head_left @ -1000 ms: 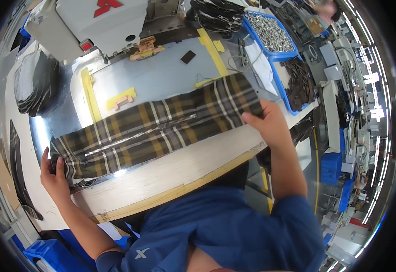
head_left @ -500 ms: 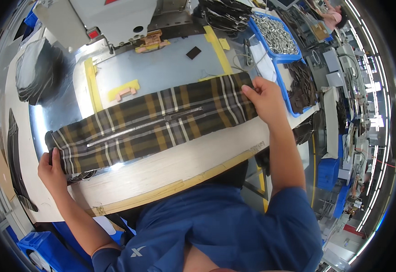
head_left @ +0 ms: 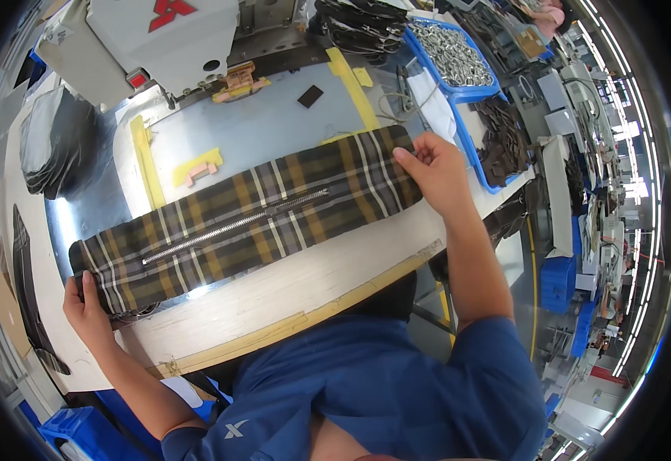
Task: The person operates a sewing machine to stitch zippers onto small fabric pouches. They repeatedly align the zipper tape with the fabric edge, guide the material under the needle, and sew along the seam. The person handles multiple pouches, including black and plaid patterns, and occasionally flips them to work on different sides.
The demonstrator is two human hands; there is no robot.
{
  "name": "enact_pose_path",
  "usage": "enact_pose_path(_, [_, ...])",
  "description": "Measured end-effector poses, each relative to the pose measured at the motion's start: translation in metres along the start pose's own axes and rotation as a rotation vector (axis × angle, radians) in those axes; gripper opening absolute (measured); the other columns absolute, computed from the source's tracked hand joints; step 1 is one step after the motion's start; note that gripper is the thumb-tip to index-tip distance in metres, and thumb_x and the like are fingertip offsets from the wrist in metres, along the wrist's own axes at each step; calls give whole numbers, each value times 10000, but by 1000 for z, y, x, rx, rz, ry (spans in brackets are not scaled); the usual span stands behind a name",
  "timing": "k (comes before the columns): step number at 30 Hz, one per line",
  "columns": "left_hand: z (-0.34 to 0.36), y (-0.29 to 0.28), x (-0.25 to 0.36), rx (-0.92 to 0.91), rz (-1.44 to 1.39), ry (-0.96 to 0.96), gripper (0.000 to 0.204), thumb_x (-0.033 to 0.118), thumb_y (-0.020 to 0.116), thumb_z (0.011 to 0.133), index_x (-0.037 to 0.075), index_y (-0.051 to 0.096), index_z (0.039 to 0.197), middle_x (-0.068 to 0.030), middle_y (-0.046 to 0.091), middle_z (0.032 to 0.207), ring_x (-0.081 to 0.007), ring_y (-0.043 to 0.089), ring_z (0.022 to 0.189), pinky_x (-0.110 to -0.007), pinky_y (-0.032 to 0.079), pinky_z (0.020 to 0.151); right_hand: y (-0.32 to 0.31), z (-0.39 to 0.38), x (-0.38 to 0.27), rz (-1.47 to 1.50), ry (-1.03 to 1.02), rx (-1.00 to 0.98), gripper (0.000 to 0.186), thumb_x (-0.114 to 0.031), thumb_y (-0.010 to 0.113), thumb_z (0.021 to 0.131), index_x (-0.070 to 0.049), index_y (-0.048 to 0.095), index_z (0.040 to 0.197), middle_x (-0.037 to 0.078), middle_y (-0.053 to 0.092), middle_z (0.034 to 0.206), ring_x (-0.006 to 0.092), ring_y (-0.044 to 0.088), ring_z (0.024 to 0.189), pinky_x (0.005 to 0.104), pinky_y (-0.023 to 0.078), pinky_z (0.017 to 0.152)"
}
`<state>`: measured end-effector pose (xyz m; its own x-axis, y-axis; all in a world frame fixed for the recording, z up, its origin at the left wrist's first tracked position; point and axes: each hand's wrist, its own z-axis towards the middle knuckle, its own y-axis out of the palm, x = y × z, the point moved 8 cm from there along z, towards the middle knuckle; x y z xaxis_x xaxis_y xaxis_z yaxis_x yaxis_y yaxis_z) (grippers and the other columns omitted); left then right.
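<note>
A long plaid fabric strip (head_left: 297, 170), in black, olive, grey and white, lies stretched across the near side of the work surface. Along its middle runs a metal zipper (head_left: 235, 227). My left hand (head_left: 88, 306) grips the left end, with fingers over the lower corner. At the far right end, my right hand (head_left: 439, 173) pinches the upper corner between thumb and fingers. Just beyond the strip, a small pinkish block (head_left: 202, 172) sits on yellow tape. A grey-white sewing machine head (head_left: 170, 42) stands farther back, with a copper-coloured clamp part (head_left: 241, 81) beneath it.
Blue trays at the right hold metal hardware (head_left: 452, 55) and dark brown pieces (head_left: 500, 142). Dark fabric stacks (head_left: 60, 142) lie at the left and another pile (head_left: 362, 27) at the back. A small black patch (head_left: 311, 96) rests on the metal plate. Yellow tape (head_left: 354, 88) marks the plate.
The whole view has shifted slightly, bringing more of the machine head into sight. Both hands keep their hold on the strip, which shows no clear movement against the table.
</note>
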<state>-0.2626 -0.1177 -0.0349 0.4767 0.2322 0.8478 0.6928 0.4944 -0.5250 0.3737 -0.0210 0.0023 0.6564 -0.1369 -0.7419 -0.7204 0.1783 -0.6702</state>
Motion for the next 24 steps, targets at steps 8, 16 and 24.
enact_pose_path(8, [-2, -16, -23, -46, -259, -115, 401, 115, 671, 1060, 3, 555, 1428, -84, 671, 1233, -145, 623, 1097, -305, 500, 991, 11, 9, 21, 382, 221, -222, 353, -167, 796, 970, 37, 696, 1241, 19, 739, 1009, 75, 656, 881, 245, 520, 786])
enact_pose_path(16, [-4, -8, -10, -176, -403, -61, 745, -8, 782, 905, 8, 442, 1568, -132, 587, 1449, -244, 567, 1299, -373, 451, 1140, 13, 4, 18, 562, 313, -430, 287, -121, 792, 953, 18, 730, 1197, 33, 772, 1009, 87, 708, 842, 241, 562, 724])
enact_pose_path(24, [-8, 3, 1, -323, -593, -64, 865, -8, 794, 796, -19, 421, 1576, -148, 620, 1386, -271, 620, 1232, -397, 471, 1127, -19, -5, 19, 660, 186, -462, 270, -113, 848, 912, -15, 739, 1138, -2, 764, 974, 53, 692, 802, 225, 546, 688])
